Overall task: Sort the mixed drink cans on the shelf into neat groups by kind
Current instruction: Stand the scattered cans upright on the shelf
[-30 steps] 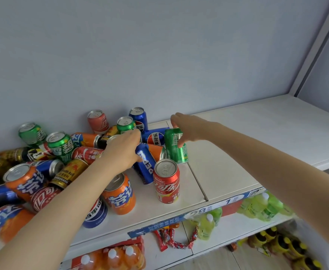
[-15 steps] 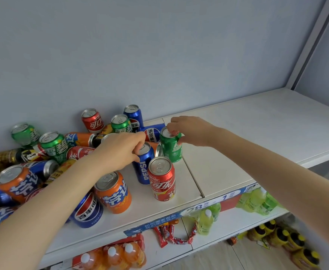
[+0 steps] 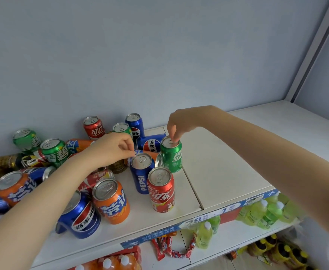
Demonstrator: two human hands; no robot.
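A green Sprite can stands upright at the right edge of the pile, on the white shelf. My right hand hovers over it, fingers bunched, tips touching its lid. A blue Pepsi can stands upright just left of it. My left hand is behind that can, fingers pinched together at its back rim and holding nothing. In front stand a red Coca-Cola can and an orange Fanta can.
Left of these lies a jumble of green, red, blue, orange and gold cans, some upright at the back wall and some on their sides; a Pepsi can lies at the front edge. Bare shelf extends to the right. Lower shelves hold bottles.
The green can and the blue Pepsi can went from tilted in my hands to standing upright. Both hands have let go of the can bodies and risen to the lids.
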